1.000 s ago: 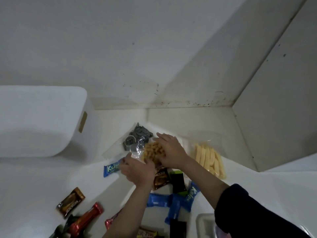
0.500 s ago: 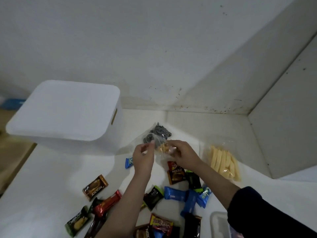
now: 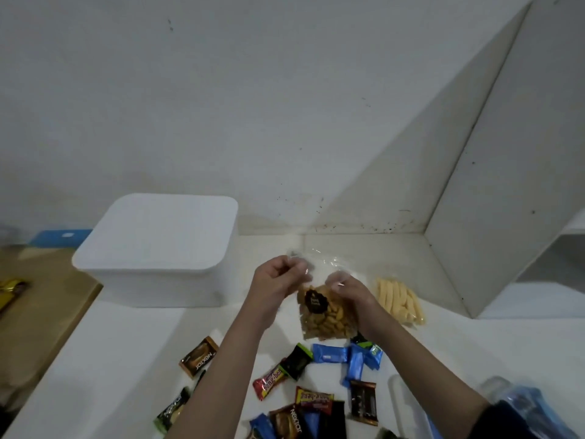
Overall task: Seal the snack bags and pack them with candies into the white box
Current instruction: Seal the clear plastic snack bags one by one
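a person's two hands held a clear snack bag (image 3: 324,315) of orange-brown snacks upright above a white table (image 3: 104,369), its dark round label facing the camera. the left hand (image 3: 277,282) had its fingers (image 3: 292,264) curled and pinching the crinkled top edge of the bag at its left side, while the right hand (image 3: 349,294) pinched the same top edge at its right, fingers pressed together on the plastic. the bag's mouth looked bunched between the two grips; whether it was sealed could not be told. just to the right of the right hand, a second clear bag of pale yellow sticks (image 3: 400,301) lay flat on the table. the white box (image 3: 161,248), its lid on, stood on the table to the left of the hands, well apart from the held bag. wrapped candies were scattered on the table below the forearms: a brown nextar packet (image 3: 199,361), a red bar (image 3: 270,383), a black-and-green packet (image 3: 297,361), several blue wrappers (image 3: 329,353) and a dark brown packet (image 3: 364,402) among them. a black-and-green wrapper (image 3: 172,408) lay nearer the table's left edge. a dark sleeve (image 3: 519,423) covered the right arm at the lower right corner. white walls met in a corner behind the table.
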`<action>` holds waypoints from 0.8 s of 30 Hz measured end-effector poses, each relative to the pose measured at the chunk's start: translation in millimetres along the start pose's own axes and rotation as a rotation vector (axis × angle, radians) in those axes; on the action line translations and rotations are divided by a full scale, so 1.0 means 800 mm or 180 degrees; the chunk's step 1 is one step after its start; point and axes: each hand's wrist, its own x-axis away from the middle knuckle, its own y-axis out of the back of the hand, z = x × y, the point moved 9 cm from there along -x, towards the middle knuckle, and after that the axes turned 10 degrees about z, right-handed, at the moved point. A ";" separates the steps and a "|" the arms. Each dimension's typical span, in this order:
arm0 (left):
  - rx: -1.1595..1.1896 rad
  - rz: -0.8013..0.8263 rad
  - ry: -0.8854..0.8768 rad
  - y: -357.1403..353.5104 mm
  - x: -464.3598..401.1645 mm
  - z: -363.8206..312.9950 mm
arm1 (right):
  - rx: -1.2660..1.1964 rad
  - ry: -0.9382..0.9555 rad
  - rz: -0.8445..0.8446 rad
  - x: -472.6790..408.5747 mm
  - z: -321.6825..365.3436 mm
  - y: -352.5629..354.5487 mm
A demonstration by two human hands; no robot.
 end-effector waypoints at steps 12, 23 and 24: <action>-0.0452 -0.0398 -0.0506 0.026 0.055 -0.090 | 0.0819 0.1499 -0.1509 0.047 0.105 -0.035; -0.0398 -0.0351 -0.0444 0.042 0.066 -0.114 | 0.0721 0.1462 -0.1240 0.045 0.141 -0.069; -0.0372 -0.0295 -0.0448 0.039 0.065 -0.115 | 0.0729 0.1480 -0.1301 0.046 0.143 -0.069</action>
